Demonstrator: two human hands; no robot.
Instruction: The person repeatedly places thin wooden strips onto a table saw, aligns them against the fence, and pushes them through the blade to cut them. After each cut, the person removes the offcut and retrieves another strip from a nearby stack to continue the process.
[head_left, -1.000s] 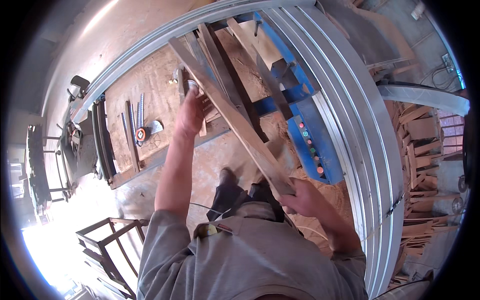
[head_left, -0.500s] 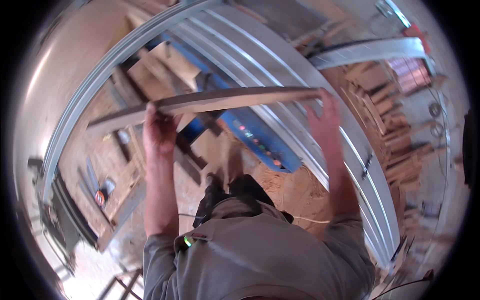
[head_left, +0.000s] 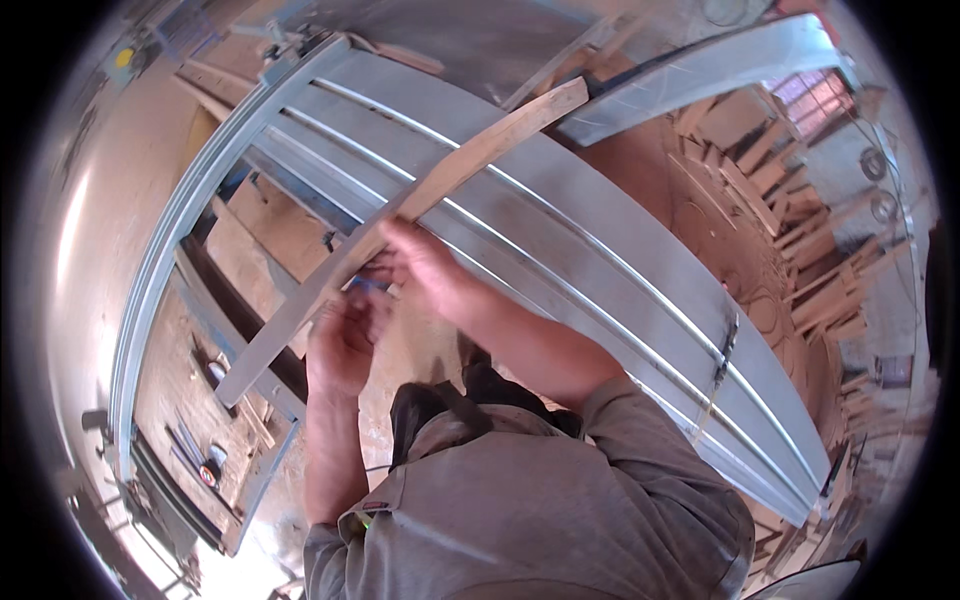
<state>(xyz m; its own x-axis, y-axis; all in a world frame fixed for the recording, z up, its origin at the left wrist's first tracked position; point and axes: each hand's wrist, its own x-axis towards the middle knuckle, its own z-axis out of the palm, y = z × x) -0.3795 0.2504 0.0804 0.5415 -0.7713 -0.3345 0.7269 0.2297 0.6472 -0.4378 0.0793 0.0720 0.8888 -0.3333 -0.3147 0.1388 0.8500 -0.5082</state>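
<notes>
Wooden board (head_left: 435, 185): slanted across the centre of the frame, from the lower left up to the upper right, in front of the metal table; whether it rested there could not be told.
Change in the board: half a second earlier it ran nearly level; by this moment its right end had swung up and away.
Right hand (head_left: 432, 265): had left the board's right end for its middle, fingertips at the near edge; the grip was too blurred to tell.
Left hand (head_left: 342, 345): just below the board, close beside the right hand, fingers bent and smeared by motion; whether it pinched the wood could not be told.
Board's shape: long, narrow, slightly bowed, pale brown towards the upper right and greyer at the lower left.
Metal table (head_left: 560, 235): smooth dull grey, ribbed with bright parallel rails, filling more of the centre than before.
Metal beam (head_left: 720, 75): silvery, scuffed, upper right.
Offcuts (head_left: 785, 235): rough brown sticks, heaped at the right.
Tape measure (head_left: 210, 472): rounded, black and orange, lower left.
Shirt (head_left: 580, 510): creased grey cloth, bottom centre.
</notes>
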